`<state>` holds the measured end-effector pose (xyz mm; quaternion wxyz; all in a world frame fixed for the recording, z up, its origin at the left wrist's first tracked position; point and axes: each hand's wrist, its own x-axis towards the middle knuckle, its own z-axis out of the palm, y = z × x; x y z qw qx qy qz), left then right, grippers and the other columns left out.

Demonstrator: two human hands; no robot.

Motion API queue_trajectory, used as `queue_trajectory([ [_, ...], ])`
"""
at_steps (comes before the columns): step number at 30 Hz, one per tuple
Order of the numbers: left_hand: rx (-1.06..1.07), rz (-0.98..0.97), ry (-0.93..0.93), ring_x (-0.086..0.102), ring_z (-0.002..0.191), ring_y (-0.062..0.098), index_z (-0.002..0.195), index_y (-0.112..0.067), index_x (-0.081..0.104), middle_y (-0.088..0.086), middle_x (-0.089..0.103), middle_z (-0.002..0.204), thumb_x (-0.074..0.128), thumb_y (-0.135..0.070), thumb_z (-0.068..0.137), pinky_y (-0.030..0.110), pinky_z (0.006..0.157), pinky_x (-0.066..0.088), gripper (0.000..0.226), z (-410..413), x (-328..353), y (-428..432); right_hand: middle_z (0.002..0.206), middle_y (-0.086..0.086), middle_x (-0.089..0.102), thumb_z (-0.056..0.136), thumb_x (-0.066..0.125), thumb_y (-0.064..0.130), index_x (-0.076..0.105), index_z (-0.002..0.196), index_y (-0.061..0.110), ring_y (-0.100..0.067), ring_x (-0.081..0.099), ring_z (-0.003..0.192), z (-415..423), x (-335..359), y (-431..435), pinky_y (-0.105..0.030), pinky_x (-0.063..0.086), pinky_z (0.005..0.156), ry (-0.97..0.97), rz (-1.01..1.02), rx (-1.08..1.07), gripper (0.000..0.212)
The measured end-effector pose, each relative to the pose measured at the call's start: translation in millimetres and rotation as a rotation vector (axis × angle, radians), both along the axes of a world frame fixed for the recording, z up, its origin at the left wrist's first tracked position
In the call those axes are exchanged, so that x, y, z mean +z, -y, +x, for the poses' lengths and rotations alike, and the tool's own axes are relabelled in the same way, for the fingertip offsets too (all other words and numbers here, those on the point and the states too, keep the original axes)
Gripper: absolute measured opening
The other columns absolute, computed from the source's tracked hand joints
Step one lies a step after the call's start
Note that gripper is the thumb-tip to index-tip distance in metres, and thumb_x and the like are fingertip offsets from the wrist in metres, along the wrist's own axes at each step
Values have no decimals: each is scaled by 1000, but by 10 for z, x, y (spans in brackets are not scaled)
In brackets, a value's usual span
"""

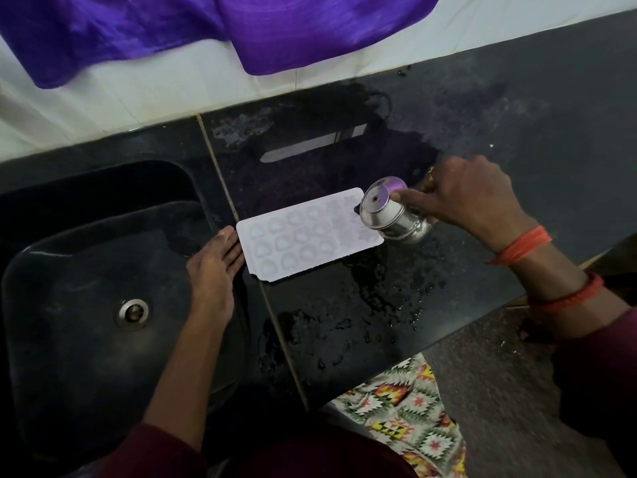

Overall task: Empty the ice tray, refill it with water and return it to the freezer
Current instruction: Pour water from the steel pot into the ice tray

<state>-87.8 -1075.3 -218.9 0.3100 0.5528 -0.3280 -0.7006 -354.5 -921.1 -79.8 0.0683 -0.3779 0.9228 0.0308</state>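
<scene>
Ice tray (308,234) on the wet tabletop (344,322), my left hand (213,270) flat against its left end, my right hand (468,198) holding a steel cup (393,215) tilted over the other

A black sink (69,270) with a round metal drain (131,313) is set into the left end of the glossy black table (517,132). A pale seam (248,253) crosses the table just right of the sink, and wet patches (362,305) lie on its near part. Purple cloth (275,32) hangs over the white wall (155,91) behind. Below the table's near edge lies a patterned cloth (406,401) on a dark speckled floor (489,391).
</scene>
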Motion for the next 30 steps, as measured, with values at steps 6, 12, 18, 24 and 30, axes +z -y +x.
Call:
queue_trajectory([
  [6, 0, 1, 1, 68, 114, 20, 122, -5, 65, 10, 70, 124, 53, -21, 103, 28, 91, 55, 27, -9, 6, -10, 74, -13, 55, 77, 58, 81, 78, 96, 23, -39, 67, 83, -22, -20, -8, -36, 46, 63, -3, 18, 8, 64],
  [12, 2, -4, 4, 69, 112, 18, 122, -5, 65, 9, 71, 123, 52, -19, 103, 26, 88, 55, 26, -8, 19, -20, 89, -18, 69, 74, 58, 84, 78, 99, 27, -39, 68, 88, -28, -63, -6, -35, 45, 65, -6, -4, 17, 65],
  [18, 7, 3, 1, 69, 113, 19, 126, -2, 64, 10, 70, 125, 53, -19, 102, 27, 89, 55, 31, -3, 6, -12, 78, -15, 55, 77, 63, 77, 76, 92, 18, -42, 66, 88, -4, -19, -18, -37, 43, 66, 29, -6, 6, 62],
  [24, 12, 9, 3, 69, 112, 19, 122, -4, 65, 10, 70, 124, 53, -20, 102, 29, 91, 55, 28, 12, -4, -8, 79, -14, 66, 75, 59, 80, 76, 88, 26, -36, 67, 78, -31, -58, -20, -40, 54, 65, 42, -18, 15, 58],
  [30, 22, 10, -2, 70, 112, 20, 125, 0, 64, 12, 71, 123, 55, -19, 102, 34, 99, 54, 31, 11, 24, -17, 67, -10, 63, 73, 55, 85, 77, 82, 23, -29, 57, 66, -35, -43, -8, -33, 44, 60, 55, -90, 8, 66],
])
